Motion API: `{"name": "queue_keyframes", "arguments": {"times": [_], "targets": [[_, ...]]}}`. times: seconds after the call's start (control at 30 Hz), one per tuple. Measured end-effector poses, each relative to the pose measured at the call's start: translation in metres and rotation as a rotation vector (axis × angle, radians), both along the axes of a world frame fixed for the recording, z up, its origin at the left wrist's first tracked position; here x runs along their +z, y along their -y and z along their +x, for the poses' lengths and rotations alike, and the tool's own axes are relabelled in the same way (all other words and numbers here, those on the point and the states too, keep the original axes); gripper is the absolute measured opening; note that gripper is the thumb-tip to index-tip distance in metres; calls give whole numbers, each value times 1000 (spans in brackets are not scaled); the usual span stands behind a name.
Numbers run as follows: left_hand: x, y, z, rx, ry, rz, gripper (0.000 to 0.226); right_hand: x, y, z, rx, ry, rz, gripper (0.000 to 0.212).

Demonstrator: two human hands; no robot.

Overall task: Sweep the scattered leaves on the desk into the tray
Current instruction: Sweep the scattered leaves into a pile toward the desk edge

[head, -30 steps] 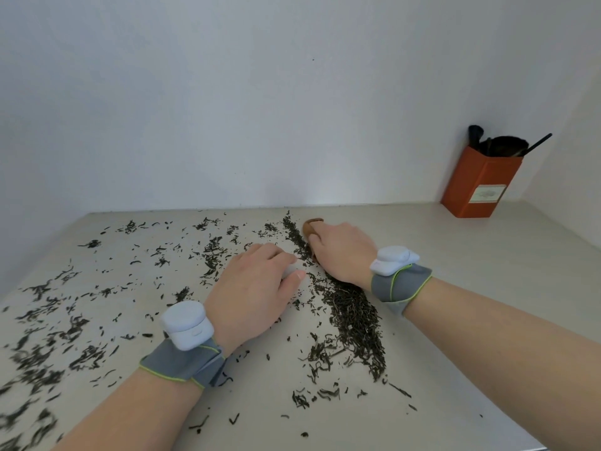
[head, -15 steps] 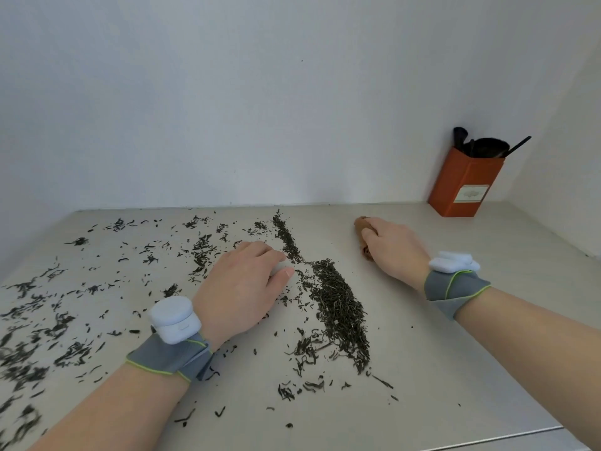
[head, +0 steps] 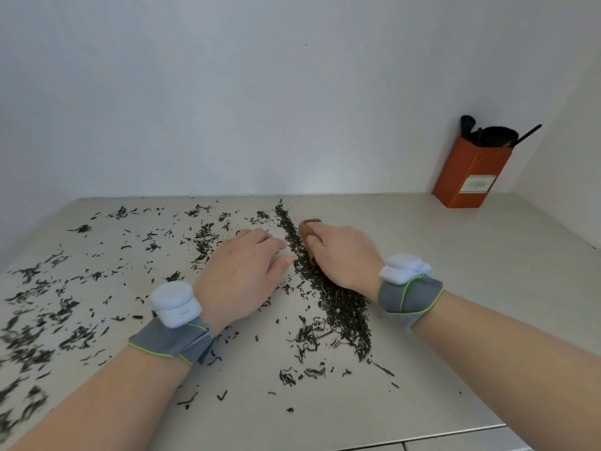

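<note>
Back from the right, the right hand [head: 344, 255] now sits against the long ridge of leaves [head: 338, 304] in the middle of the table [head: 455, 288], fingers curled round a brown wooden tool [head: 307, 226] that touches the ridge's far part. Just left of the ridge the left hand [head: 240, 275] rests with its thumb and bent fingers pinching a small white thing [head: 280, 258], mostly hidden. More leaves lie scattered over the table's left side. An orange box [head: 468, 177] holding brushes [head: 494, 136] stands in the far right corner.
</note>
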State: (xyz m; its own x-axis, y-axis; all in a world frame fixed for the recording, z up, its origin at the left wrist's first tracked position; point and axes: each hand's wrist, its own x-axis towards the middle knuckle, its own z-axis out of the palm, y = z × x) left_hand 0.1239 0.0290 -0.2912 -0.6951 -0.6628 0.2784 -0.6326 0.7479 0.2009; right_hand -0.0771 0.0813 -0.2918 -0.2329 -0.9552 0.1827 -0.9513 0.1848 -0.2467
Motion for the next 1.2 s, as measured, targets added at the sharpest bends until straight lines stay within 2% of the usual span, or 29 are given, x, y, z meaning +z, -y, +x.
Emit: {"name": "queue_keyframes", "arguments": {"times": [0.17,0.27,0.37,0.57,0.97,1.03,1.13,1.2], "targets": [[2,-2,0,-4,19,-7,50,10,-9,-26,-22,381,-59,35],[2,-2,-1,-7,18,-3,51,10,-23,-55,-94,457,-93,31],[2,-2,-1,-8,12,4,50,8,-39,-81,-166,385,-79,32],[1,-1,-1,-16,3,8,49,-3,-51,-71,-175,7,13,43],[0,0,-1,-13,-6,2,55,1,-33,0,48,-34,10,32],[-1,0,-1,-13,-9,0,55,4,-33,0,60,68,16,33],[-1,1,-1,-14,-3,-5,49,10,-37,-15,42,337,-29,35],[0,0,-1,-17,2,-7,49,12,-44,-33,10,420,-69,35]]}}
